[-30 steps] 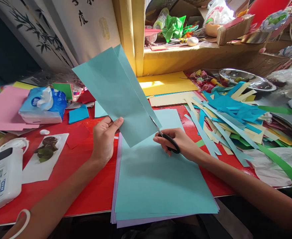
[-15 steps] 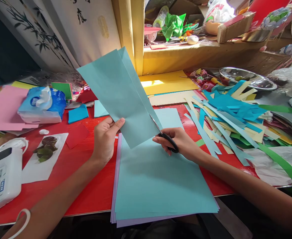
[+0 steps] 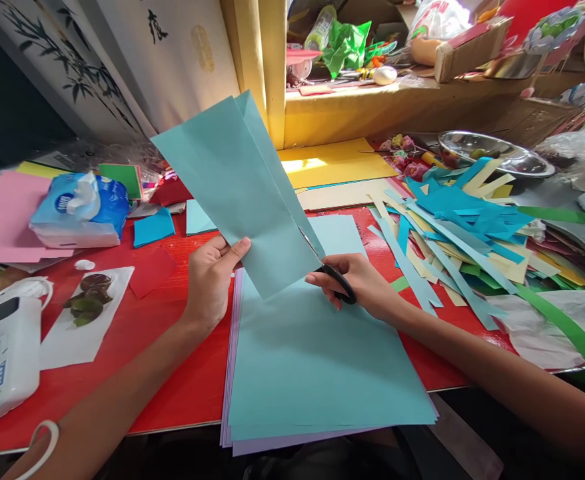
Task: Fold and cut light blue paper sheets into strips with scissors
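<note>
A folded light blue sheet (image 3: 237, 193) is held up, tilted, above a stack of light blue and purple paper (image 3: 322, 373). My left hand (image 3: 212, 280) pinches its lower left edge, thumb on the front. My right hand (image 3: 357, 283) is closed round the black handles of the scissors (image 3: 340, 283). Their blades lie at the sheet's lower right edge, along the flap of the fold. Part of the blades is hidden by the paper.
Cut paper strips (image 3: 472, 213) pile up on the right, before a metal bowl (image 3: 497, 153). At left on the red table (image 3: 157, 360) are a tissue pack (image 3: 80, 210), a white container (image 3: 5, 360) and dark fruit pieces on white paper (image 3: 90, 300). Yellow paper (image 3: 332, 163) lies behind.
The view has shifted very slightly. Both hands, the folded sheet and the scissors keep nearly the same positions relative to one another.
</note>
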`<state>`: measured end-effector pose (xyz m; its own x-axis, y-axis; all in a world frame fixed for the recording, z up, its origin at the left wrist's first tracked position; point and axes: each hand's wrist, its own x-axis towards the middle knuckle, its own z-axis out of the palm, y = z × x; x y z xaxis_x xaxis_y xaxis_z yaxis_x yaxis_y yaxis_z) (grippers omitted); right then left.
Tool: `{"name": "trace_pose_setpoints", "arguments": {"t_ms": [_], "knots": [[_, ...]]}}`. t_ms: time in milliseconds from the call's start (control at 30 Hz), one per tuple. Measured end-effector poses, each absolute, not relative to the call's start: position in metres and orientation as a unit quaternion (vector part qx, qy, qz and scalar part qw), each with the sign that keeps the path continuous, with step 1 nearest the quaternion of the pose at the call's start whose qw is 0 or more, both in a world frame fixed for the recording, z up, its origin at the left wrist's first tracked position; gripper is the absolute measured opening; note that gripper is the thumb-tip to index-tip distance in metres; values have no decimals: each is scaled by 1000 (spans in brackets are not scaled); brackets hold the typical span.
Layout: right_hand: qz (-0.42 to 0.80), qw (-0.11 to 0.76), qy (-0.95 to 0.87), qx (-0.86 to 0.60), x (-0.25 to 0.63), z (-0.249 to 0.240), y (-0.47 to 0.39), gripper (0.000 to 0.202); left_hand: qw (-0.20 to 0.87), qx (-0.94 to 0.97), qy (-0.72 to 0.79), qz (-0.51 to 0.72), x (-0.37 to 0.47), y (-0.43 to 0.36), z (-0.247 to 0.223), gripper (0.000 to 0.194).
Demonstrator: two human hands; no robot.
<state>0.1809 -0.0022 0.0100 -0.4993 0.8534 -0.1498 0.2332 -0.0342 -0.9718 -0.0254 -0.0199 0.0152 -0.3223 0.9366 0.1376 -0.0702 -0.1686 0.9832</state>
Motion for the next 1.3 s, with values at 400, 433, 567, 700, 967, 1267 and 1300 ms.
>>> {"name": "trace_pose_setpoints", "arguments": {"t_ms": [400,433,567,700,967,1267,1300], "knots": [[574,264,-639,-439,181,15,-3,43,404,429,515,622,-25,-21,14,24],[572,266,-641,-437,181,14,-3,43,405,429,514,622,-25,-21,14,23],[569,263,-647,-435,181,11,-2,43,405,430,514,622,-24,-21,14,23],[571,265,-643,-436,181,11,-2,43,405,438,516,615,-23,-21,12,19],[577,278,-640,-424,180,11,-2,44,398,439,521,614,-22,-21,12,20],[577,286,-638,-423,180,11,-3,44,427,434,517,602,-18,-25,11,15],[578,287,-637,-421,180,11,-3,45,426,434,517,602,-18,-25,11,16]]}}
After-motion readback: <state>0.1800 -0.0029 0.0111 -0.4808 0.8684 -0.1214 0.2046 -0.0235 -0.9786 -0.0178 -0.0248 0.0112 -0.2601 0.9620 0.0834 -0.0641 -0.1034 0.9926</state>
